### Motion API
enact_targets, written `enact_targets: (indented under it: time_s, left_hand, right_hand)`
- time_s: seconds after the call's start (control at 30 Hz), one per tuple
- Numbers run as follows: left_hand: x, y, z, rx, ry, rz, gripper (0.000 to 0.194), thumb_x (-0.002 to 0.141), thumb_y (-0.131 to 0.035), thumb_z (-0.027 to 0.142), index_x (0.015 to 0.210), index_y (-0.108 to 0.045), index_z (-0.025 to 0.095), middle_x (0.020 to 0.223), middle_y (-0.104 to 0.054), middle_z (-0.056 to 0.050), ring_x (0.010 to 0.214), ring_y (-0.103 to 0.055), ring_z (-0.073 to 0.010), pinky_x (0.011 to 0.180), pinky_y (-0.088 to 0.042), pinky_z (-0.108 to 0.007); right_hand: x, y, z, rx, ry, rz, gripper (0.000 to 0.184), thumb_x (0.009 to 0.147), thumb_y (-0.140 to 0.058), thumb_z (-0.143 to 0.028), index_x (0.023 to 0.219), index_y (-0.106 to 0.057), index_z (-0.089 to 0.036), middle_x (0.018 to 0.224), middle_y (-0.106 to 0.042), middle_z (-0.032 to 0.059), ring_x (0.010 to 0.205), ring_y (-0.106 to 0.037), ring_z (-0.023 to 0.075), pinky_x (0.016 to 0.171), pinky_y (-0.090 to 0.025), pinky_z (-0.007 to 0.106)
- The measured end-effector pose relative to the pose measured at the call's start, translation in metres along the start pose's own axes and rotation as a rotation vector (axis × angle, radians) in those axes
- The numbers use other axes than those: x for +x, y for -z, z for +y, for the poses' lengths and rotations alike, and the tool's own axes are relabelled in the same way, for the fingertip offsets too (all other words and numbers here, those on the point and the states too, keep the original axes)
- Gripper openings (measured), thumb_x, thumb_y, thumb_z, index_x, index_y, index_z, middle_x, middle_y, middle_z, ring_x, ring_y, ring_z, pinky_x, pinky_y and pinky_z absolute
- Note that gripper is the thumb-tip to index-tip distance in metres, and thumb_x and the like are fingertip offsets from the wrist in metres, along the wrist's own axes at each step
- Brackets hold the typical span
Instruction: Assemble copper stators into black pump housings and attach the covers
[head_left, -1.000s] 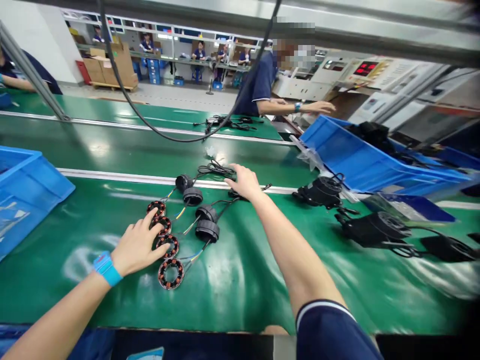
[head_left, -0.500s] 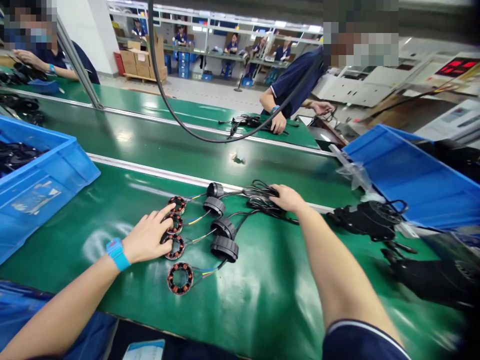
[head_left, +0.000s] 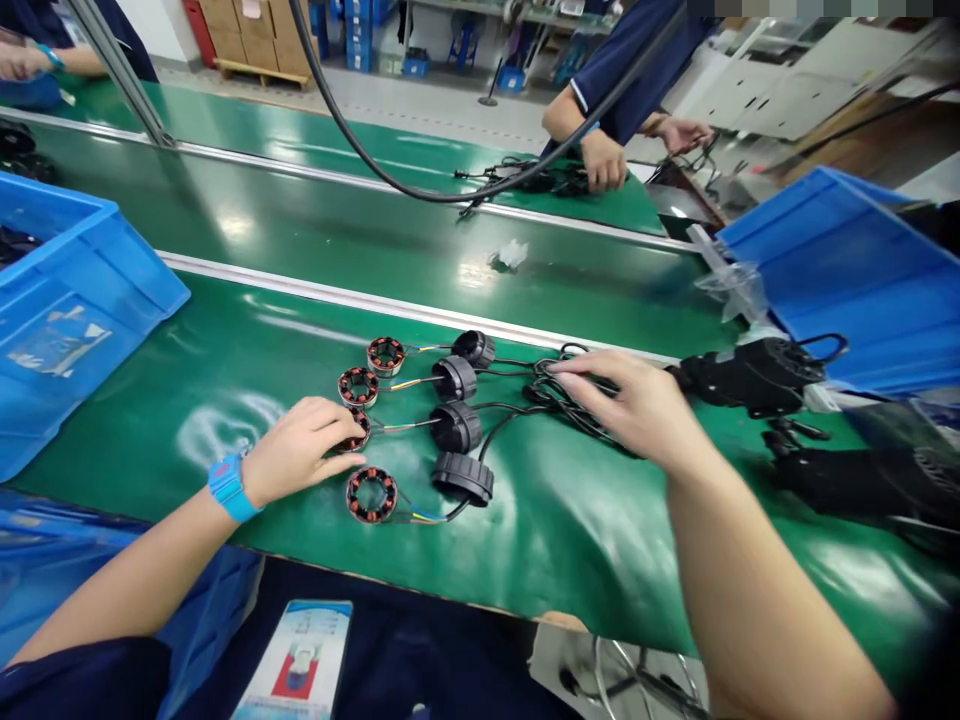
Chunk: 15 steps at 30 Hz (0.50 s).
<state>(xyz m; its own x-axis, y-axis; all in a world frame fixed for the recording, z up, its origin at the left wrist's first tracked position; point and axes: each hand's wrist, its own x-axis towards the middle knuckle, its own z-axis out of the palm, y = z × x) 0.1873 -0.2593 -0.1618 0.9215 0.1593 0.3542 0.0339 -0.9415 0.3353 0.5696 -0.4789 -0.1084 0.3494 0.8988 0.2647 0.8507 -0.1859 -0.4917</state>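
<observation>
My left hand [head_left: 304, 450] reaches over a copper-wound motor stator [head_left: 364, 432], with its fingers curled onto the ring and the thumb just below. Other ring stators [head_left: 358, 386] lie in a rough column beside it, one nearer to me [head_left: 371, 495]. Thin coloured wires link each stator to a black ribbed cap [head_left: 457, 428] on its right. From the caps, black leads run to a coiled bundle of cables [head_left: 574, 400]. Over that bundle is my right hand [head_left: 637, 405], fingers stretched out and thumb apart; its fingertips are at the loops.
A blue bin [head_left: 90, 310] stands at the left and another blue bin [head_left: 855, 260] tilts at the right. Black motor units [head_left: 757, 378] lie at the right. A metal rail [head_left: 337, 300] crosses the green table. Across it, a co-worker's hand [head_left: 604, 160] rests by cables.
The view has tipped downward. My left hand has drawn off the farther stators and curled onto one. The stators have shifted apart, and my right hand has loosened from the cables.
</observation>
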Motion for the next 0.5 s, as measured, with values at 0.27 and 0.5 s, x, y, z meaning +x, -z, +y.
enact_targets:
  time_s: [0.27, 0.5]
  left_hand:
    - [-0.005, -0.015, 0.009, -0.086, -0.041, 0.097, 0.016, 0.099, -0.063, 0.015, 0.112, -0.069, 0.022, 0.103, -0.067, -0.002, 0.092, -0.056, -0.0156, 0.086, -0.042, -0.032]
    - [-0.007, -0.009, -0.003, -0.221, 0.117, 0.355, 0.017, 0.095, -0.07, 0.022, 0.113, -0.068, 0.022, 0.101, -0.067, -0.002, 0.095, -0.061, -0.014, 0.087, -0.047, -0.028]
  right_hand:
    - [0.046, -0.072, -0.128, -0.043, 0.388, -0.112, 0.019, 0.1, -0.062, -0.029, 0.092, -0.076, -0.02, 0.09, -0.074, 0.0047, 0.087, -0.062, 0.0223, 0.083, -0.04, 0.041]
    - [0.146, 0.023, -0.145, 0.22, 0.43, 0.707, 0.029, 0.1, -0.06, -0.041, 0.117, -0.065, -0.017, 0.113, -0.07, 0.0112, 0.104, -0.066, 0.0191, 0.095, -0.05, 0.036]
